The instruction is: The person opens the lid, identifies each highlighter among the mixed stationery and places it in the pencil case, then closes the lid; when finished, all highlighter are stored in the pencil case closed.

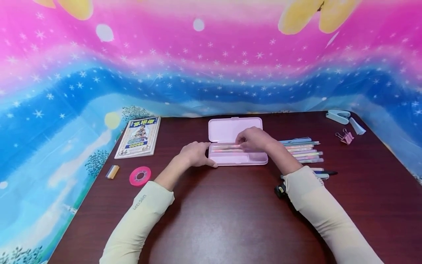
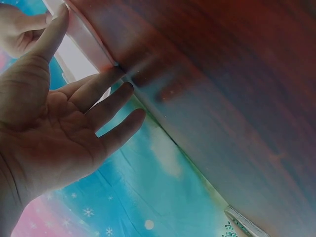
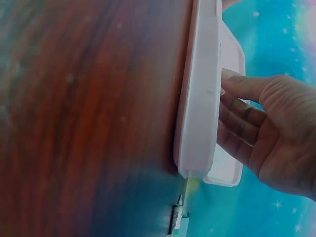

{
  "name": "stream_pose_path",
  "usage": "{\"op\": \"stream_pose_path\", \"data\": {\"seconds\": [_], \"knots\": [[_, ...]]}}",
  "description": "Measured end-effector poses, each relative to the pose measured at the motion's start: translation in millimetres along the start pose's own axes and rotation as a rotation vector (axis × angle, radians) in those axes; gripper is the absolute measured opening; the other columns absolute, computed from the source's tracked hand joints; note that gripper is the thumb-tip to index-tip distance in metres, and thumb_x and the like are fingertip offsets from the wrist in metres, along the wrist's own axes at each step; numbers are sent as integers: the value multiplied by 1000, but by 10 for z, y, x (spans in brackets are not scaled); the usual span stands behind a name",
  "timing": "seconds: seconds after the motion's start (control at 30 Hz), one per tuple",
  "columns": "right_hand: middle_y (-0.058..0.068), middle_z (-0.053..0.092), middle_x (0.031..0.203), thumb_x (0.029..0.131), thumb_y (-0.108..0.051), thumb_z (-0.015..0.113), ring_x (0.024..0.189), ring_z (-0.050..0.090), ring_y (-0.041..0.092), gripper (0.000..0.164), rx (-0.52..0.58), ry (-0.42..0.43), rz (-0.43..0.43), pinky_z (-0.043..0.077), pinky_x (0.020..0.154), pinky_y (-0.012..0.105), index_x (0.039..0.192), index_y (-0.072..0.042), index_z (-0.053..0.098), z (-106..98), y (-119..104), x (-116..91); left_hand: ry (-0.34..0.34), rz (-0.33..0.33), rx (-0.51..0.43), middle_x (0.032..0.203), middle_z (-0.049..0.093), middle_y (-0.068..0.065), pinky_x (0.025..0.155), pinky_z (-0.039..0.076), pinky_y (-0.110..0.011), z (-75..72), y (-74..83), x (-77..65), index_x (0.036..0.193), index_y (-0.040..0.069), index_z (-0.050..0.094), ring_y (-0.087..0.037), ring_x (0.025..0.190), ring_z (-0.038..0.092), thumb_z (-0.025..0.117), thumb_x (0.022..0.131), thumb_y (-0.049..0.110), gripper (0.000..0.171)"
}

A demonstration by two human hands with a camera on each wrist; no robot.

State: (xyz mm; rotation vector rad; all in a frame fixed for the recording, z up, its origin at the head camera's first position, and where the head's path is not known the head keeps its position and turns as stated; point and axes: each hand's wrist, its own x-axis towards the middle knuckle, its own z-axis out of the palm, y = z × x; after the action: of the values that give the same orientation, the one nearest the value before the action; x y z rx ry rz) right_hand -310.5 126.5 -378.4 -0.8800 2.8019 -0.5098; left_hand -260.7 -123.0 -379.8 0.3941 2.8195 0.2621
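A pale pink pencil case (image 1: 227, 164) lies on the table with its lid (image 1: 234, 129) raised at the back. Slim pens (image 1: 227, 148) lie in its rear compartment. At the case's left end is my left hand (image 1: 195, 154), its thumb at the front corner. The left wrist view shows that hand's fingers (image 2: 116, 103) extended, some apart from the case. My right hand (image 1: 254, 139) reaches into the case from the right and pinches a pen; the right wrist view shows a small clear tip by the thumb (image 3: 237, 85), while the case wall (image 3: 200, 98) hides the rest.
To the right lie several pens and markers (image 1: 301, 150), with more pens (image 1: 324, 172) and a black object (image 1: 280, 190) by the right sleeve. A stapler (image 1: 339, 116) and pink binder clip (image 1: 346, 137) are farther right. Left are a booklet (image 1: 138, 137), pink tape roll (image 1: 140, 176) and eraser (image 1: 113, 172).
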Motion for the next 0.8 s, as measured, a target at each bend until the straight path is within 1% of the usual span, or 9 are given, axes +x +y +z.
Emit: {"op": "stream_pose_path", "data": {"seconds": [0.13,0.23,0.3,0.4,0.47,0.63,0.7,0.8], "knots": [[2,75,100,93,-6,67,92,62,19,22,4,-25,-30,52,92,41,110,-15,78,0,-9,-30,4,-7,-13,141,62,-8,104,48,-47,5,6,-18,150,17,49,-26,122,59,81,78,58,89],[5,76,105,95,-6,66,96,66,21,24,7,-8,-60,53,93,43,115,-13,77,-38,31,-96,6,-6,-17,140,62,-7,105,48,-47,3,12,-18,150,17,49,-26,122,59,82,78,58,89],[7,76,107,96,-7,65,98,67,23,25,17,10,-60,54,94,45,117,-12,76,-79,85,-156,7,-4,-15,141,62,-7,105,48,-47,0,13,-14,150,18,49,-27,123,58,82,78,58,89],[7,75,110,97,-8,62,99,67,23,27,28,37,-27,53,92,45,120,-14,75,-141,215,-267,9,-1,-14,142,61,-7,105,48,-47,0,13,-6,151,18,48,-27,125,58,81,78,58,89],[7,75,112,98,-9,62,96,66,23,27,51,55,6,54,88,46,121,-15,75,-186,310,-368,8,-1,-13,142,61,-7,105,48,-47,0,10,-5,151,18,49,-27,125,58,81,78,59,90],[8,74,118,99,-11,63,92,64,23,27,65,93,70,53,83,44,124,-15,73,-312,584,-700,7,-4,-17,141,62,-7,106,48,-47,5,-2,-9,149,18,50,-27,124,58,82,78,59,89],[8,75,117,99,-12,63,95,65,23,27,55,103,93,51,86,45,124,-15,73,-365,699,-850,8,0,-19,140,62,-8,106,48,-47,7,-4,-8,149,17,50,-27,124,58,82,78,58,88],[10,75,114,99,-12,64,99,65,27,26,61,112,144,50,89,50,123,-14,73,-434,863,-1066,10,4,-23,140,62,-7,106,47,-47,1,0,-12,149,17,50,-27,124,58,81,78,58,88]]}}
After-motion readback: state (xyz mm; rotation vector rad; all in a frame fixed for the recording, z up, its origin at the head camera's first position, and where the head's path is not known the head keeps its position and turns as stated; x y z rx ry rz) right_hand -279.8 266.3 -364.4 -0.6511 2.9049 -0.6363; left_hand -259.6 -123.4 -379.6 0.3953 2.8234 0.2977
